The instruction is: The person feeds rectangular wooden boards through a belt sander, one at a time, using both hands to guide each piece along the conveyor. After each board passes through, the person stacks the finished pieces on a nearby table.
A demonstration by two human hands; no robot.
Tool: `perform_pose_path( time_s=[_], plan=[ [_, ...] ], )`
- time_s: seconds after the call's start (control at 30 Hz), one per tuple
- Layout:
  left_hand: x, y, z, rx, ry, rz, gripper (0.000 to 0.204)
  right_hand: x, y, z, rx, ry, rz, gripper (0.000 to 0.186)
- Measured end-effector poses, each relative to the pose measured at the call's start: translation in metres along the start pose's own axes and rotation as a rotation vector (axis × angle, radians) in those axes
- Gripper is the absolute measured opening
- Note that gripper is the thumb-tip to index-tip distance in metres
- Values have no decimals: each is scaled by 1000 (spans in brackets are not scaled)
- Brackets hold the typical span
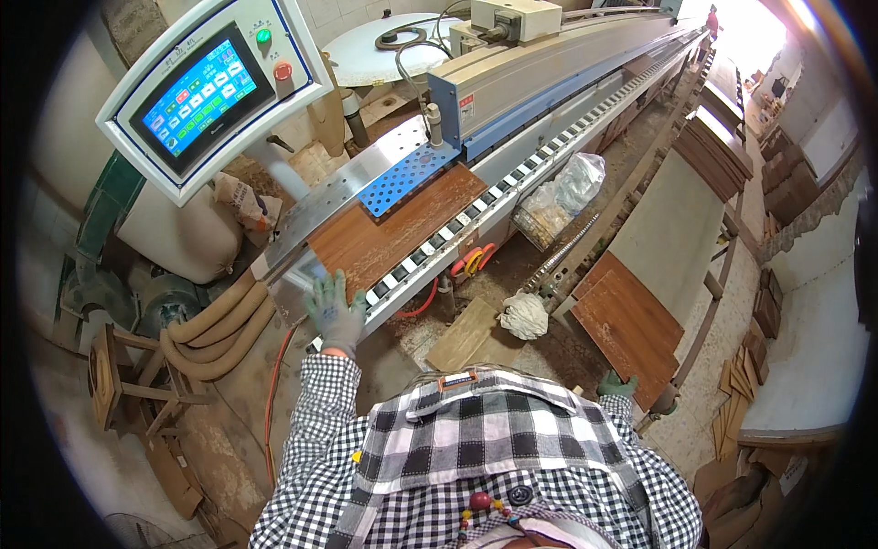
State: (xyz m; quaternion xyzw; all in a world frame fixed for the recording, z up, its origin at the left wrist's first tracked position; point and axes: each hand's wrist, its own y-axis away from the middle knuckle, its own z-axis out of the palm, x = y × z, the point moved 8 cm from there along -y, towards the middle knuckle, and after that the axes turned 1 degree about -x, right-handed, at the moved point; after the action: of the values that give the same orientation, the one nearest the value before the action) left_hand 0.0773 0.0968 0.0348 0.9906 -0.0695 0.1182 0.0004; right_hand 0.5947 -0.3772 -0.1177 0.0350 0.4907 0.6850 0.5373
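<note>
My left hand (pixel 335 313), in a grey-green glove, has its fingers spread at the near end of a wood-grain panel (pixel 396 229) on the machine's feed bed, beside the strip of track pads (pixel 416 265). A blue perforated plate (pixel 402 183) overlies part of that panel. My right hand (pixel 616 388), also gloved, is at the lower left corner of a stack of wood-grain panels (pixel 626 334) to my right, its fingers gripping the edge and partly hidden.
A control panel (pixel 210 91) stands at upper left above hoses (pixel 210 329) and a wooden stool (pixel 137 366). A plastic bag (pixel 572 188) and crumpled cloth (pixel 523 315) lie between machine and rack (pixel 668 220). A person (pixel 712 20) is at the far end. Boards (pixel 727 403) lean at right.
</note>
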Motion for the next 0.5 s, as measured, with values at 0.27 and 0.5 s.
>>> perform_pose_path(
  time_s=[0.27, 0.5],
  plan=[
    [60, -37, 12, -39, 53, 60, 72, -17, -42, -5, -110, 67, 21, 58],
    [58, -41, 21, 30, 327, 196, 68, -40, -47, 18, -315, 190, -44, 46]
  ],
)
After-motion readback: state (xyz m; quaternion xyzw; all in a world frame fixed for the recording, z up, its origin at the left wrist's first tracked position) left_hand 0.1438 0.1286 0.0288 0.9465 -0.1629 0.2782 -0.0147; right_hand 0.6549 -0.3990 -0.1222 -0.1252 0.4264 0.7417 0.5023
